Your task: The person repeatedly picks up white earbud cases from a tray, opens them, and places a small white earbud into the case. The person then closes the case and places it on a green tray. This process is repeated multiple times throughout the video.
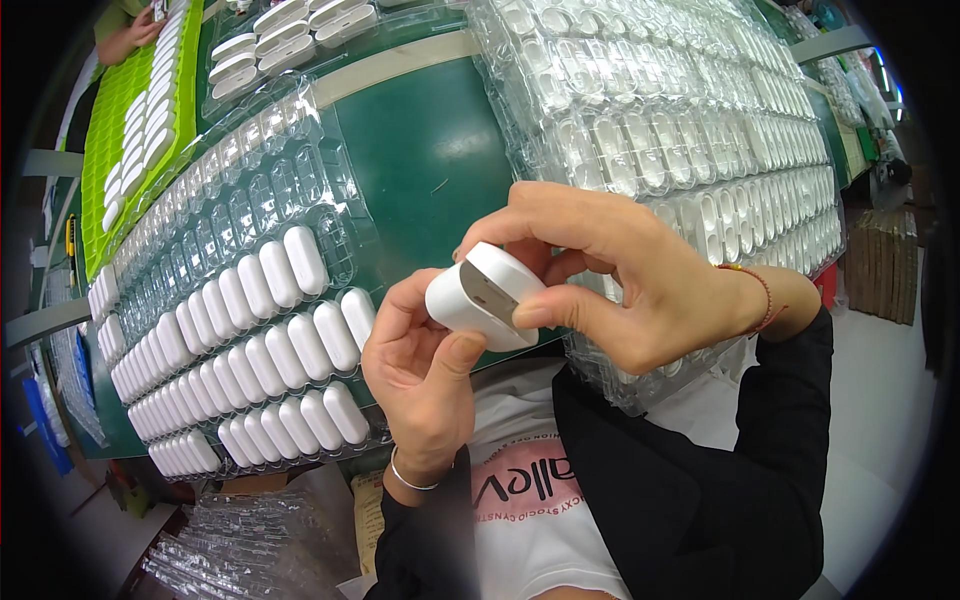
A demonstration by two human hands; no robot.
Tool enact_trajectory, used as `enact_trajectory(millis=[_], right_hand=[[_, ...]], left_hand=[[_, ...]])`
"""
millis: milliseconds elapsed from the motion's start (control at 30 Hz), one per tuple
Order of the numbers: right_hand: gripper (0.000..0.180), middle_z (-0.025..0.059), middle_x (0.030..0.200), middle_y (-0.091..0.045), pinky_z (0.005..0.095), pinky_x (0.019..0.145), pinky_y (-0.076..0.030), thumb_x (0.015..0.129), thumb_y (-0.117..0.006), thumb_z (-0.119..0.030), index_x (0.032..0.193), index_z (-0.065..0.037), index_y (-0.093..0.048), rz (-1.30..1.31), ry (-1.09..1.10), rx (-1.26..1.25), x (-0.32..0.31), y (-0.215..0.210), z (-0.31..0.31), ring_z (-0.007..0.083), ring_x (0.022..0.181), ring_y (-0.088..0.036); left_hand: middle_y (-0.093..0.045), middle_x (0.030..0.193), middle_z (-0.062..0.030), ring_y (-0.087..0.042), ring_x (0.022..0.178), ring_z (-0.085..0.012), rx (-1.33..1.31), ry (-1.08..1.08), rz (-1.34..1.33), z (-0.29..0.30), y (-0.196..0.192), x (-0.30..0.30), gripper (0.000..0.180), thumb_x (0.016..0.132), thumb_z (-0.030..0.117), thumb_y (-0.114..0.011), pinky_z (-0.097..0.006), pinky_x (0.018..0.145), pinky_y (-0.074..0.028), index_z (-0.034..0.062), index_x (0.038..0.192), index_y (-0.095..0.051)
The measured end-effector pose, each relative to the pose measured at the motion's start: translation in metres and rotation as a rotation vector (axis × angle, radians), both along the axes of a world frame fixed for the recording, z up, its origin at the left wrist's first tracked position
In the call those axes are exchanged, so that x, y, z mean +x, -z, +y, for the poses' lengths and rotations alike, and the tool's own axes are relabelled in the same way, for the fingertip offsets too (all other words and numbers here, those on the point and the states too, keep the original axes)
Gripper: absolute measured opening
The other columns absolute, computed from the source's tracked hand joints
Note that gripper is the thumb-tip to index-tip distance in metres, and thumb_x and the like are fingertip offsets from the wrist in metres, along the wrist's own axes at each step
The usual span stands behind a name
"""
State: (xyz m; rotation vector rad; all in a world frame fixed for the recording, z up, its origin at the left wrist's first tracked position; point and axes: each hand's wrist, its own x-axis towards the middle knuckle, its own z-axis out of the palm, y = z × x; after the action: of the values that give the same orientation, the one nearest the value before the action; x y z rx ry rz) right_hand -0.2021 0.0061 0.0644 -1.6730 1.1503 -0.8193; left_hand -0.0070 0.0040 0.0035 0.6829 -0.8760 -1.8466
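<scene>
A small white earbud charging case [455, 298] is between my two hands, its halves parted so that a grey inner face shows. My left hand [422, 375] grips it from the left, thumb on the near side and fingers behind. On the other side, my right hand [640, 265] pinches the upper right half between thumb and bent fingers. The case is tilted above the near edge of the green table [415, 160]. My fingers hide part of the far side of the case.
Left of my hands, a clear plastic tray [345, 240] carries rows of closed white cases. Stacked clear trays [510, 120] with white shells fill the right. A green tray [95, 190] holds more white pieces near another person's hand [125, 40]. Clear trays [250, 535] lie below the table.
</scene>
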Motion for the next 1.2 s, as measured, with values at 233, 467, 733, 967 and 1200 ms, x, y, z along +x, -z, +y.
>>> enact_trajectory(millis=[233,467,733,967,1200], right_hand=[[0.038,0.008,0.1,-0.056,0.027,0.074,-0.053,0.09,-0.063,-0.011,0.123,0.004,-0.054,-0.191,0.013,0.359,-0.005,-0.006,-0.003,0.0136,0.084,-0.059],[0.04,0.0099,0.109,-0.054,0.0229,0.07,-0.052,0.088,-0.066,-0.003,0.125,0.003,-0.055,-0.339,0.089,0.342,-0.004,-0.002,-0.007,0.0103,0.084,-0.059],[0.032,0.0122,0.098,-0.063,0.0264,0.063,-0.051,0.077,-0.072,0.004,0.108,-0.001,-0.065,0.133,0.114,-0.476,0.012,-0.001,-0.008,0.0181,0.073,-0.063],[0.015,0.0072,0.079,-0.064,0.0282,0.049,-0.046,0.077,-0.072,-0.002,0.091,-0.005,-0.067,0.216,0.106,-0.425,0.036,0.004,-0.023,0.018,0.06,-0.06],[0.008,0.0045,0.08,-0.068,0.0273,0.061,-0.048,0.083,-0.066,-0.007,0.09,-0.004,-0.069,0.587,0.224,-0.447,-0.027,-0.01,-0.159,0.0128,0.072,-0.063]], left_hand=[[-0.059,0.118,-0.0153,-0.059,0.11,-0.0205,-0.014,0.051,-0.014,-0.004,0.008,0.002,0.057,0.088,0.019,-0.07,-0.034,0.093,-0.048,-0.0093,0.13,-0.043],[-0.057,0.121,-0.0153,-0.058,0.111,-0.022,-0.024,0.013,0.005,-0.002,0.004,0.01,0.057,0.09,0.018,-0.068,-0.036,0.096,-0.048,-0.0089,0.131,-0.041],[-0.059,0.115,-0.0094,-0.057,0.108,-0.0152,0.074,-0.126,0.104,-0.003,0.001,0.01,0.046,0.089,0.009,-0.068,-0.03,0.096,-0.044,-0.0031,0.126,-0.045],[-0.053,0.122,-0.0127,-0.054,0.112,-0.0182,0.018,-0.206,0.053,-0.009,0.006,0.015,0.039,0.093,0.003,-0.06,-0.034,0.095,-0.045,-0.003,0.127,-0.043],[-0.052,0.12,-0.0143,-0.055,0.104,-0.0201,-0.159,-0.239,-0.163,-0.004,-0.001,0.032,0.034,0.09,-0.004,-0.049,-0.032,0.082,-0.048,-0.0031,0.124,-0.046]])
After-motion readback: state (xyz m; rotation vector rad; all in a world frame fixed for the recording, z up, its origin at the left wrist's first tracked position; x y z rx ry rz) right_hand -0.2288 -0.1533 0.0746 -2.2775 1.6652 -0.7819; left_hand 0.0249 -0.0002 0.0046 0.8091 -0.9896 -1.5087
